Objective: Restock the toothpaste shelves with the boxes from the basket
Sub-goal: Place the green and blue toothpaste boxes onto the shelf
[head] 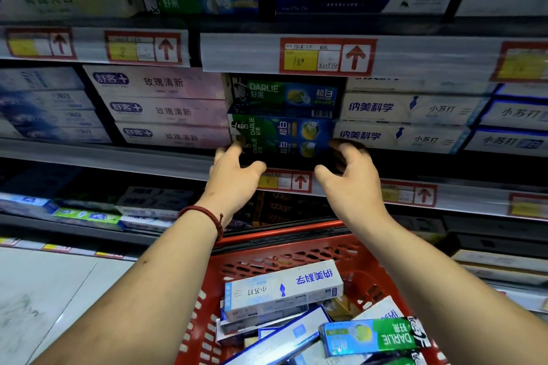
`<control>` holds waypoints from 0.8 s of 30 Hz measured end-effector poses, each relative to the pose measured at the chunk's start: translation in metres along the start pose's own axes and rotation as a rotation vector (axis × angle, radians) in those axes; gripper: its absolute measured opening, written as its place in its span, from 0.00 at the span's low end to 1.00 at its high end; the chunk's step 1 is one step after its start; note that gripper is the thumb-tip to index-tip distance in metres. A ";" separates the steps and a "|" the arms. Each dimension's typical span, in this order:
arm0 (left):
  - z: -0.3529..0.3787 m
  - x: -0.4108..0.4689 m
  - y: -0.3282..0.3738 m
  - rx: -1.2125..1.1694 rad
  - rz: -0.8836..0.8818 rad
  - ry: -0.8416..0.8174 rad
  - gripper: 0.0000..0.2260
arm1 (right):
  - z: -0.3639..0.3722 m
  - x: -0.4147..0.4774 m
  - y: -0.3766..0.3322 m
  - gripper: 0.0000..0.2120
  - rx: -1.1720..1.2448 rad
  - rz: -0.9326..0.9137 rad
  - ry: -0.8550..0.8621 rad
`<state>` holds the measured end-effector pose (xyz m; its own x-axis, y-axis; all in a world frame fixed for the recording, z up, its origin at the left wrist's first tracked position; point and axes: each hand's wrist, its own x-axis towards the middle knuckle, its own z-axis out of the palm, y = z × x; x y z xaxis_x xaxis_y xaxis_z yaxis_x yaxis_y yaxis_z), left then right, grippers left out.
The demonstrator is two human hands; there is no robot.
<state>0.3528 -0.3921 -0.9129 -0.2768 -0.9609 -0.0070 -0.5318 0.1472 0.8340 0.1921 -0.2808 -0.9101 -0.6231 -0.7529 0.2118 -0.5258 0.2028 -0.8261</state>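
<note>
Both my hands reach up to the middle shelf, where green-and-blue Darlie toothpaste boxes (281, 135) are stacked under another Darlie box (284, 95). My left hand (234, 170) grips the left end of the lowest boxes and my right hand (350, 169) grips their right end, fingers curled around them. The red plastic basket (296, 255) stands below, between my forearms. It holds a white Namei box (281, 287), a green Darlie box (370, 335) and several more boxes.
Pink-white boxes (166, 109) fill the slot left of the Darlie stack, white Namei boxes (409, 121) the slot right. Shelf rails carry red-and-yellow price tags (326, 56). Further shelves lie above and below. Grey floor (44, 299) shows at lower left.
</note>
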 end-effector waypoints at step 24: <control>0.055 -0.146 -0.012 0.433 0.423 -0.407 0.32 | -0.093 -0.109 0.046 0.32 -0.376 -0.215 -0.357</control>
<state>0.3559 -0.2404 -0.9526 -0.7596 -0.6504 -0.0074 -0.5591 0.6471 0.5183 0.1821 -0.1314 -0.9224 -0.2788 -0.9540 0.1107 -0.8302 0.1814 -0.5272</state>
